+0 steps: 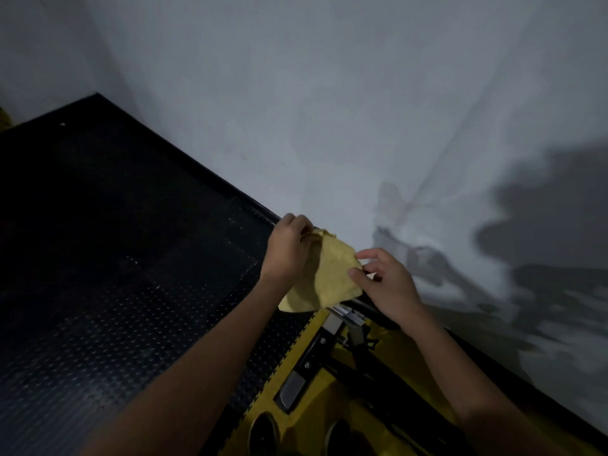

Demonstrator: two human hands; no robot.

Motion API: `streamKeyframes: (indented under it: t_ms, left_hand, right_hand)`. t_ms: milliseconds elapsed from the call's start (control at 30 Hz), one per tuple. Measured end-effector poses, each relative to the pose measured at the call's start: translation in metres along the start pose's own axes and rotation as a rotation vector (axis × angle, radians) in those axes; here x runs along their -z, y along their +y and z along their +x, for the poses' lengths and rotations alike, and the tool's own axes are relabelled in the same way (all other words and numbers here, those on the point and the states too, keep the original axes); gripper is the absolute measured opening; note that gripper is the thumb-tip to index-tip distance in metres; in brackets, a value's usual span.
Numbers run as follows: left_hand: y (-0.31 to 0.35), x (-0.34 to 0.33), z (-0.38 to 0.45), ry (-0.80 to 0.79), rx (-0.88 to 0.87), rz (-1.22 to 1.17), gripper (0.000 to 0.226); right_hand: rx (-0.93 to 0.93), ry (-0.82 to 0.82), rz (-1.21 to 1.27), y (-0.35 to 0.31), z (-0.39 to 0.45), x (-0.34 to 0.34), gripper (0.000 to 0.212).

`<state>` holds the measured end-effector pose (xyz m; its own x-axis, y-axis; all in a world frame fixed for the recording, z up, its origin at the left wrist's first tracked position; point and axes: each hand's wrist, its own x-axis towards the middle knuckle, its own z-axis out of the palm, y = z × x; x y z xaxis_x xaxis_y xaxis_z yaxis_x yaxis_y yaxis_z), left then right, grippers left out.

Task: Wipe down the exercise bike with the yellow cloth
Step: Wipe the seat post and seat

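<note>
Two hands are working one cloth [332,271]. Bike [348,383] is lying nearest, below it. Left hand [289,248] is gripping the upper corner; right hand [385,284] is pinching the right edge. Judged light, soft, limp: bunching it would be giving firmer purchase. Wall [362,110] is standing beyond.

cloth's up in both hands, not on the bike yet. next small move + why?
Probably lower the yellow cloth onto the bike frame just below it. The left hand grips its top edge, the right hand pinches a corner, and the cloth hangs above the frame.
</note>
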<state>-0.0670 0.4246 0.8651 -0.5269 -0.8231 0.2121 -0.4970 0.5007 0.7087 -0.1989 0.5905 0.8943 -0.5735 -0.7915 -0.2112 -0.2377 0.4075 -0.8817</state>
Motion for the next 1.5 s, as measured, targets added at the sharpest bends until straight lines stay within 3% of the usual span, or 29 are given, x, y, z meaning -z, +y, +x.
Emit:
streamKeyframes:
  t_ms: [133, 200, 300, 433, 633, 767, 1000, 1267, 1367, 1500]
  left_hand:
    - [0.004, -0.012, -0.009, 0.164, -0.012, 0.283, 0.012]
    - [0.011, -0.024, -0.023, 0.225, 0.022, 0.278, 0.016]
    - [0.023, -0.043, -0.038, 0.15, 0.13, 0.135, 0.035]
    - [0.019, -0.054, -0.035, 0.078, 0.203, 0.303, 0.057]
    - [0.009, -0.05, -0.017, 0.11, 0.304, 0.382, 0.057]
    - [0.001, -0.028, -0.002, 0.048, 0.508, 0.317, 0.058]
    - [0.005, -0.041, -0.038, 0.3, 0.516, 0.275, 0.055]
    - [0.023, -0.07, -0.062, 0.476, 0.653, 0.114, 0.063]
    - [0.012, -0.052, -0.037, 0.408, 0.73, 0.163, 0.053]
    - [-0.01, -0.021, -0.01, 0.159, 0.909, 0.026, 0.043]
  right_hand:
    - [0.014, 0.015, 0.016, 0.005, 0.003, -0.001, 0.018]
    - [0.019, -0.028, 0.005, 0.005, 0.007, 0.0, 0.016]
    - [0.016, -0.104, 0.015, 0.008, 0.013, 0.003, 0.01]
    - [0.066, -0.162, 0.003, 0.013, 0.021, 0.005, 0.012]
    - [0.111, -0.227, -0.065, 0.024, 0.029, 0.005, 0.014]
    - [0.118, -0.235, -0.109, 0.028, 0.031, 0.005, 0.018]
    - [0.123, -0.3, -0.292, 0.03, 0.035, 0.003, 0.036]
    - [0.148, -0.316, -0.354, 0.029, 0.031, 0.002, 0.043]
    - [0.169, -0.31, -0.364, 0.03, 0.032, -0.001, 0.043]
    - [0.206, -0.292, -0.374, 0.031, 0.028, -0.002, 0.042]
